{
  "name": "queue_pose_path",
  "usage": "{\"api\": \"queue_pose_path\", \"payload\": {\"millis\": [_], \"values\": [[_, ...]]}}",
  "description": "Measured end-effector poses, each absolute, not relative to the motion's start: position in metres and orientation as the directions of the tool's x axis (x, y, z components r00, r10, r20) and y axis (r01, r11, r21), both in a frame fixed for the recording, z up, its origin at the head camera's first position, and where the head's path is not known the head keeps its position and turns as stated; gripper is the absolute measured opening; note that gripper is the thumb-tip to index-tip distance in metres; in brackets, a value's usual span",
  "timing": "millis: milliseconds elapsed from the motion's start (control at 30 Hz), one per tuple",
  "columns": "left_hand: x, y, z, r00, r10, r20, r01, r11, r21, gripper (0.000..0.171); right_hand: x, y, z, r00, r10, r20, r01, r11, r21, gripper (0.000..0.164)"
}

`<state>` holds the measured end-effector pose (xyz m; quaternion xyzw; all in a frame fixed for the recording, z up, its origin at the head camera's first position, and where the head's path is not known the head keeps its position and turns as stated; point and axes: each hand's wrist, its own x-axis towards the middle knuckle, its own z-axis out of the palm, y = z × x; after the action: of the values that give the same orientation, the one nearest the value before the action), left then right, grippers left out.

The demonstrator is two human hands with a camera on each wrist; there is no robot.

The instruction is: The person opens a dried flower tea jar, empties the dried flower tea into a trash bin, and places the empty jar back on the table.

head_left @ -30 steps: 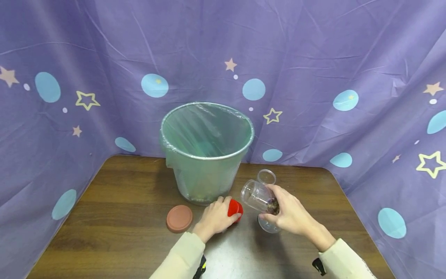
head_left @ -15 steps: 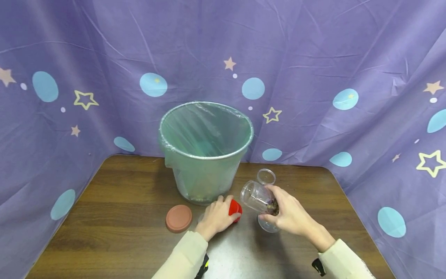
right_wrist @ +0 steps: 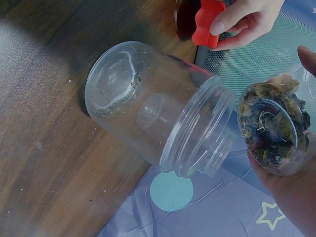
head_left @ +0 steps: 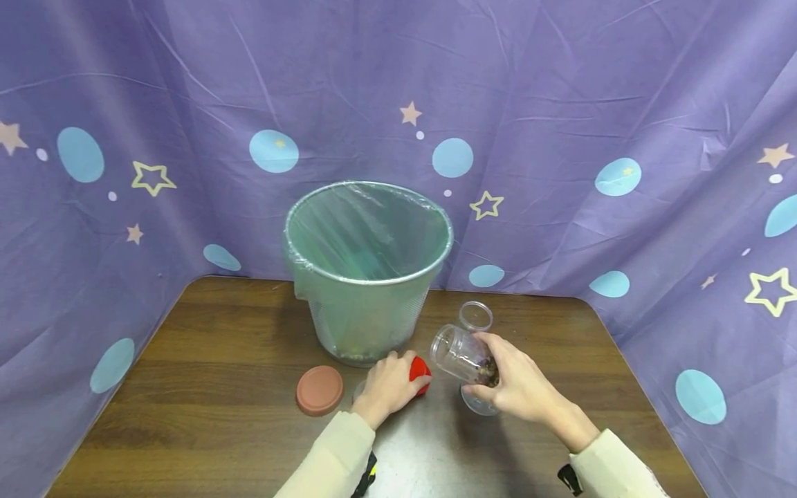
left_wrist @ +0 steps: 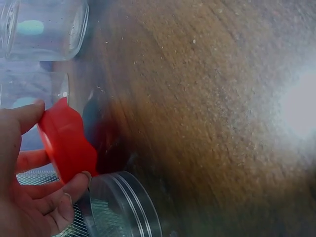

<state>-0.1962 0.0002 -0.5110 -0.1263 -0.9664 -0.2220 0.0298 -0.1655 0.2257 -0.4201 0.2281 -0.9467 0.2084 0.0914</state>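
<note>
My left hand [head_left: 387,386] pinches a red piece with a wavy edge [left_wrist: 66,140], perhaps a lid, between thumb and fingers low over the table. A clear ridged container [left_wrist: 123,207] lies right by those fingertips, mostly hidden under the hand in the head view. My right hand [head_left: 513,377] grips a small clear jar [head_left: 459,353] round its lower part. That jar is tilted, its open mouth toward the left, and dark dried bits [right_wrist: 274,123] are gathered at its bottom. Behind it stands a larger clear jar [right_wrist: 143,98] with a threaded neck and a few specks inside its base.
A mesh bin [head_left: 367,318] lined with a green bag stands at the back, just beyond my left hand. Left of that hand, a round pinkish-brown lid [head_left: 319,391] lies flat on the wooden table [head_left: 205,415]. A purple patterned curtain [head_left: 535,104] surrounds the table.
My left hand has shifted slightly to the right with the red piece, and a clear rim now shows beside its wrist. The right hand and its jar are almost still.
</note>
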Motion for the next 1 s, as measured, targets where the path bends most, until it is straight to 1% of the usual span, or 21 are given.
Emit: {"api": "queue_pose_path", "payload": {"millis": [133,400,700,1000], "values": [[-0.196,0.004,-0.51,-0.965,0.228,0.132,0.262,0.88,0.397,0.046,-0.165,0.226,-0.421,-0.881,-0.388,0.27,-0.465,0.812,-0.353,0.081],[-0.193,0.01,-0.508,-0.958,0.252,0.139,0.282,0.914,0.291,0.046,-0.165,0.227,-0.421,-0.879,-0.39,0.276,-0.47,0.811,-0.35,0.081],[-0.193,0.015,-0.509,-0.964,0.226,0.137,0.256,0.931,0.261,0.045,-0.164,0.228,-0.423,-0.878,-0.391,0.277,-0.471,0.809,-0.35,0.081],[-0.192,0.017,-0.513,-0.969,0.203,0.143,0.236,0.935,0.266,0.043,-0.164,0.226,-0.424,-0.886,-0.383,0.261,-0.458,0.813,-0.361,0.08]]}}
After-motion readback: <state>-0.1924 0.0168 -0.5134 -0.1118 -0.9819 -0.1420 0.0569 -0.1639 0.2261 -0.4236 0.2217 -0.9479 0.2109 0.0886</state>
